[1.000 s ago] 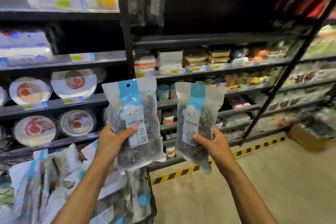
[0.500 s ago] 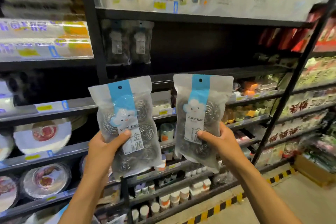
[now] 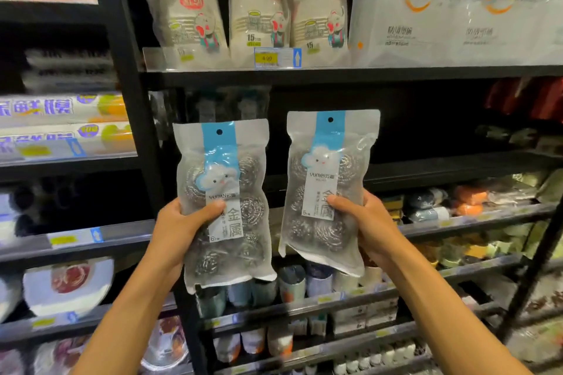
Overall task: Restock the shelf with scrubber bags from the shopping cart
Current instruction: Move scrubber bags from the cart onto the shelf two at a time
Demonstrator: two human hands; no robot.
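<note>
I hold two clear scrubber bags upright in front of a dark shelf bay [image 3: 426, 119]. Each has a blue strip, a hang hole at the top and steel-wool balls inside. My left hand [image 3: 175, 234] grips the left scrubber bag [image 3: 224, 192] by its left edge, thumb across the label. My right hand [image 3: 370, 228] grips the right scrubber bag [image 3: 327, 167] by its right edge, thumb on the label. Behind the bags' tops, a few more dark scrubber bags [image 3: 225, 106] hang in the bay, blurred. The shopping cart is out of view.
A black upright post [image 3: 131, 100] stands left of the bay. The shelf above [image 3: 335, 73] carries packs of paper cups [image 3: 259, 12] and white plastic bags [image 3: 426, 9]. Below are shelves with small cups and sponges [image 3: 441, 204]. Cling-film rolls [image 3: 61, 119] lie to the left.
Both hands have raised the bags from cart level up to the dark bay. The view has tilted upward, so the cart and floor have dropped out of sight.
</note>
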